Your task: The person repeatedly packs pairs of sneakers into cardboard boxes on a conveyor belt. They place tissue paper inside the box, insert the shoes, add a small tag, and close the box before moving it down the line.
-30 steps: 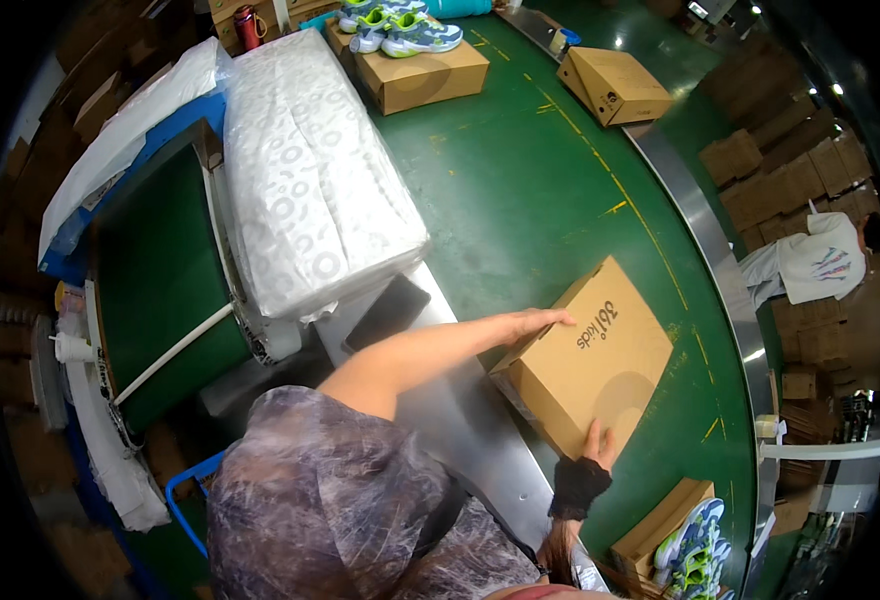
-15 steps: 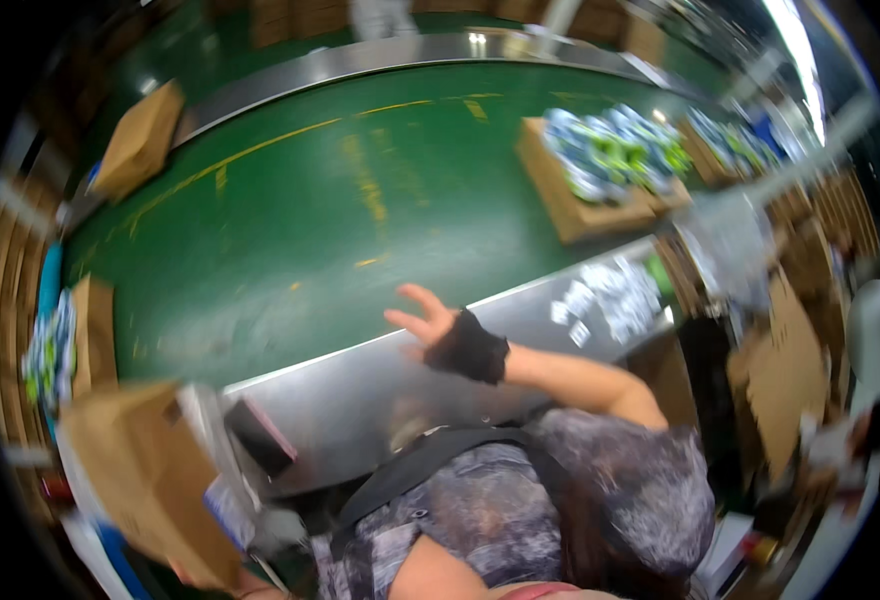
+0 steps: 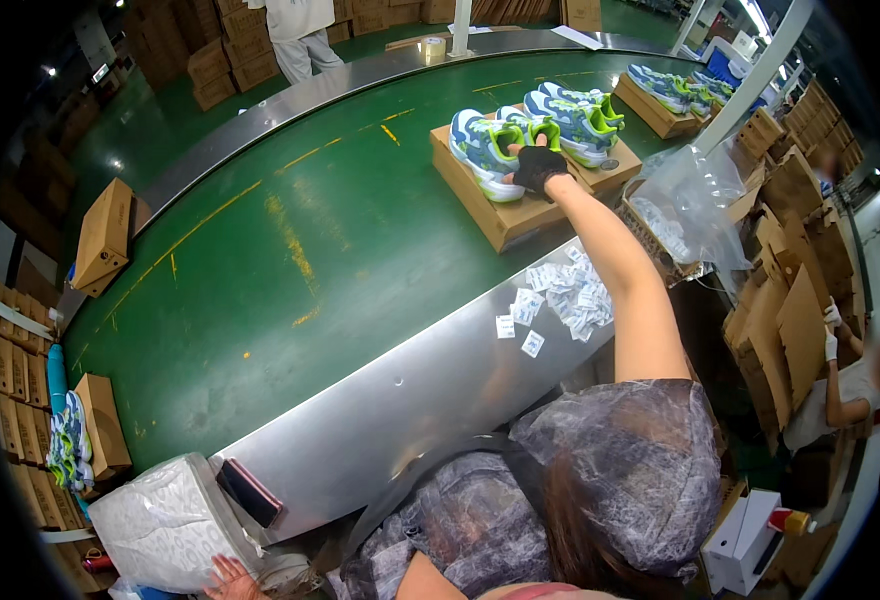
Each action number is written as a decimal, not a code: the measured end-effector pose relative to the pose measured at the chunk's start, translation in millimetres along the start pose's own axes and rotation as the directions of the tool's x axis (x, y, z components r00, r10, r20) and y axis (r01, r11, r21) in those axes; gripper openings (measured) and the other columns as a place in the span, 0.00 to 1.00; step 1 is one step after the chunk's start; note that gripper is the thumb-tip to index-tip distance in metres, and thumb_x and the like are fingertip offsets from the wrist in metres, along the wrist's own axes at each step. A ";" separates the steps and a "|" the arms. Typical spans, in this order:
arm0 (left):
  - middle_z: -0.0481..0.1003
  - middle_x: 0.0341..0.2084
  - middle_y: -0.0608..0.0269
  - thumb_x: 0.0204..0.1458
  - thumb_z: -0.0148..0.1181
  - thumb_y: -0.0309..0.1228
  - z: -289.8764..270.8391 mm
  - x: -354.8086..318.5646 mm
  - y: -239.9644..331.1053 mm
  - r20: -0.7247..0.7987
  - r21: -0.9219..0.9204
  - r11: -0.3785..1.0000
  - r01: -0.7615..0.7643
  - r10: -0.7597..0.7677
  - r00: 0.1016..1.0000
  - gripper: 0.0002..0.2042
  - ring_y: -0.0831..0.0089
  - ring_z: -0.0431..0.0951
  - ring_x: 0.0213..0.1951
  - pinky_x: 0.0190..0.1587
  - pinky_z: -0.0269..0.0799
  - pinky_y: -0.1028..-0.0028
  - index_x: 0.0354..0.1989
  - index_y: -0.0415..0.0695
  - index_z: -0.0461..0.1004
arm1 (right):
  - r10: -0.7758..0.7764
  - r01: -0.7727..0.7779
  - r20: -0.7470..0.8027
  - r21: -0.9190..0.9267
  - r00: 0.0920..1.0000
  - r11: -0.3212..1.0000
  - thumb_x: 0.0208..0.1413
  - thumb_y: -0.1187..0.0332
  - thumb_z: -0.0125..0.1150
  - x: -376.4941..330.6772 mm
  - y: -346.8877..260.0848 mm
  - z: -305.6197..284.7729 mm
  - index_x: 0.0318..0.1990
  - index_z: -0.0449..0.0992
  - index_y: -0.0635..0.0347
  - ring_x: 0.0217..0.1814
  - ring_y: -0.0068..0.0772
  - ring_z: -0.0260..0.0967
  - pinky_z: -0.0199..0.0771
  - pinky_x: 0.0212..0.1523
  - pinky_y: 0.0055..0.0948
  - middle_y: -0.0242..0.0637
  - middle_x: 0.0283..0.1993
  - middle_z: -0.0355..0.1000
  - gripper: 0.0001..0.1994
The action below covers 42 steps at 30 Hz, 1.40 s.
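Note:
My right hand [image 3: 540,168], in a black fingerless glove, reaches over the green belt to the sneakers at the far right. Its fingers are spread at the collar and heel of a blue, white and lime sneaker [image 3: 483,150]. More such sneakers [image 3: 577,128] sit beside it on a brown cardboard box [image 3: 480,205]. My left hand [image 3: 233,580] is bare and low at the lower left, partly cut off by the picture edge. Its fingers are apart and nothing shows in them, next to a white patterned wrapped bundle [image 3: 165,520].
A steel ledge [image 3: 380,400] bears a pile of small white packets [image 3: 570,295] and a dark phone [image 3: 250,492]. Beyond the packets stands a plastic-lined carton [image 3: 690,215]. Another box [image 3: 105,235] lies far left. A co-worker [image 3: 850,390] handles cardboard at right.
My right hand has moved forward and right from above the ledge to the sneakers. The brown box by my left hand has left view, baring the white bundle. My head view has shifted.

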<state>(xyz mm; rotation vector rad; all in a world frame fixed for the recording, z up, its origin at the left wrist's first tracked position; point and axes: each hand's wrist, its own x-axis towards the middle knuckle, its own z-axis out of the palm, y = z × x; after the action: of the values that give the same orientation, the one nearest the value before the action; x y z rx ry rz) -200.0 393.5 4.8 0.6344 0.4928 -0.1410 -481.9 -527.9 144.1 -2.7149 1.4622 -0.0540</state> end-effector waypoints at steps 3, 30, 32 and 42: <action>0.60 0.52 0.59 0.51 0.43 0.49 85.1 -39.2 -71.5 0.099 0.260 0.965 0.021 -0.048 0.994 0.26 0.64 0.61 0.51 0.51 0.57 0.63 0.56 0.47 0.56 | -0.126 0.116 0.045 0.183 0.991 0.976 0.33 0.47 0.63 27.5 24.0 11.5 0.53 0.65 0.54 0.55 0.49 0.59 0.57 0.55 0.33 0.58 0.53 0.60 0.36; 0.73 0.16 0.61 0.40 0.58 0.47 332.4 -135.6 -521.6 0.184 0.702 -0.345 -0.623 -0.757 0.627 0.22 0.75 0.70 0.19 0.24 0.66 0.75 0.25 0.35 0.77 | -0.445 0.445 -0.105 -0.025 0.889 0.895 0.48 0.65 0.45 -41.2 32.1 122.3 0.53 0.61 0.57 0.48 0.49 0.64 0.69 0.40 0.43 0.57 0.57 0.53 0.22; 0.74 0.18 0.57 0.41 0.58 0.47 327.2 -133.8 -521.2 0.184 0.713 -0.347 -0.610 -0.746 0.640 0.22 0.72 0.72 0.22 0.29 0.68 0.72 0.28 0.35 0.76 | -0.468 0.450 -0.252 -0.129 0.847 0.884 0.46 0.64 0.47 -38.7 35.4 131.2 0.56 0.56 0.64 0.49 0.50 0.63 0.68 0.42 0.42 0.57 0.58 0.52 0.28; 0.55 0.54 0.41 0.50 0.48 0.44 384.2 -192.6 -520.8 0.897 0.217 -0.029 -0.976 -0.389 0.211 0.22 0.48 0.56 0.55 0.54 0.54 0.60 0.46 0.38 0.68 | -0.341 0.637 -0.558 0.512 0.756 0.576 0.33 0.63 0.62 -116.5 -41.3 14.6 0.53 0.58 0.66 0.49 0.46 0.63 0.65 0.47 0.40 0.54 0.56 0.56 0.35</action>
<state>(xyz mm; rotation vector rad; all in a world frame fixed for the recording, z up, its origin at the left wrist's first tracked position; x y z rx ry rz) -358.5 -257.8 86.8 1.9684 -1.3628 -0.1194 -510.7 -407.5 131.9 -2.4065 0.4367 -1.0241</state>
